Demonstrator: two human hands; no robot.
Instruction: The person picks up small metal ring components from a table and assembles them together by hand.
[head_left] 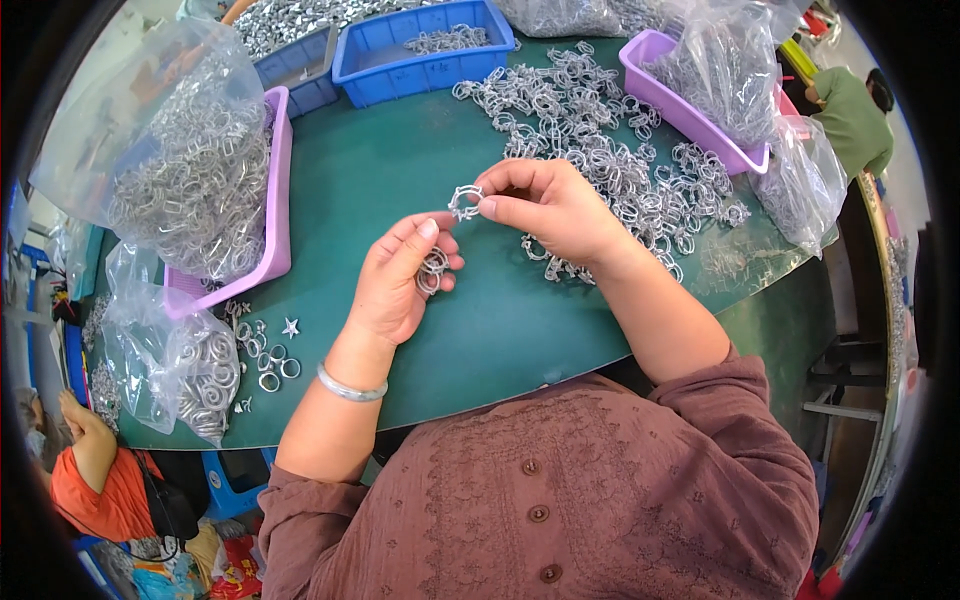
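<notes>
Between its thumb and fingertips, my right hand (562, 212) pinches a silvery metal ring (464, 192) with small prongs around its outside. My left hand (392, 278) is just below and to the left, its fingers curled around a few metal rings (431, 272); how many is partly hidden. The left thumb and fingertips come close to the ring in the right hand; whether they touch it I cannot tell. A large heap of similar pronged rings (590, 120) is spread on the green tabletop (370, 170), beyond and beneath my right hand.
At the left, a purple bin (279, 190) holds a plastic bag of metal parts (195, 200). Loose smooth rings (268, 381) and a small star (291, 327) lie nearby. Blue bins (420, 75) stand at the back, another purple bin (690, 105) at the right. People sit at both sides.
</notes>
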